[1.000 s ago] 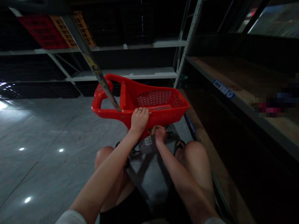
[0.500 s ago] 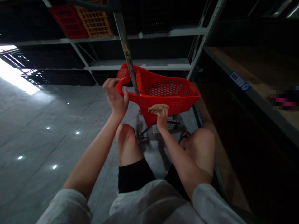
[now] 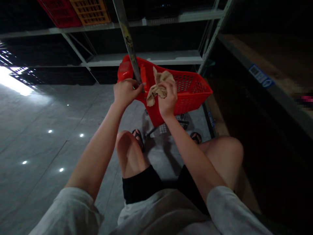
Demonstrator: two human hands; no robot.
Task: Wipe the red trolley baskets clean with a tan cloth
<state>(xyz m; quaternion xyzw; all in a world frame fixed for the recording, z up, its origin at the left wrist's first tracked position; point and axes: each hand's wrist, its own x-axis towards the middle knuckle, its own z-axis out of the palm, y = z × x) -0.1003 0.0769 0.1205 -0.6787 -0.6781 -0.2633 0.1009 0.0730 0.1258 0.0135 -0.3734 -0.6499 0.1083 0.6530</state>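
In front of my knees stands a red plastic shopping cart (image 3: 184,106) with perforated basket walls. My left hand (image 3: 126,92) is closed on the cart's red handle at its near left corner, thumb pointing toward the metal pole (image 3: 129,45). A crumpled tan cloth (image 3: 164,77) is bunched in my right hand (image 3: 169,96), with loose folds sticking out above and to the left. That hand is over the near rim of the cart, just right of my left hand. Part of the handle is hidden under my left fingers.
Behind the cart runs a metal shelf rack (image 3: 146,60) with a red crate (image 3: 60,13) and a yellow crate (image 3: 90,11). To the right is a wooden shelf (image 3: 276,55) bearing a blue label (image 3: 260,76). Grey floor (image 3: 49,156) extends to the left.
My right hand has risen with the cloth from the cart's near side to its upper rim. My left hand has shifted right along the handle, its thumb now nearer the pole.
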